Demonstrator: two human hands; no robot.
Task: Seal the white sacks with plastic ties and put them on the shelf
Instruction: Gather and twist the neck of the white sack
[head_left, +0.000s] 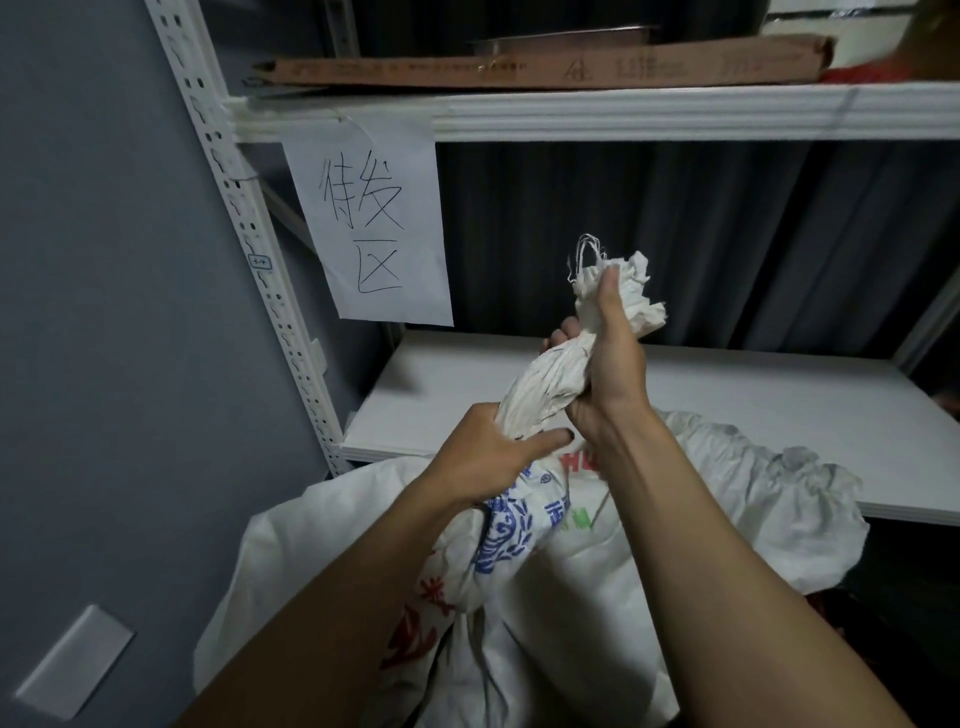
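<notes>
Two hands are wrapped round the twisted neck (545, 389) of the white sack (550, 597), which stands in front of the lower shelf (727, 395) and is not yet on it. The left hand (488, 457) is curled round the base of the twist, with the thumb laid across it. The right hand (608, 374) is clenched round the neck higher up, and the crumpled mouth (634, 296) and loose threads stick out above the fist. No plastic tie can be seen in either hand or on the neck, so the seal is judged not yet made.

Unwinding is judged the chief risk. One hand must be freed to fetch and thread a tie, and the stiff woven cloth is likely to spring open if the twist is held by a single grip. A tie set too high, on the crumpled mouth, could slip off. Frayed threads could be caught in the tie's lock. A second sack (769, 493) lies just behind, at the shelf's front edge, and could be snagged or pushed when the load is lifted.
</notes>
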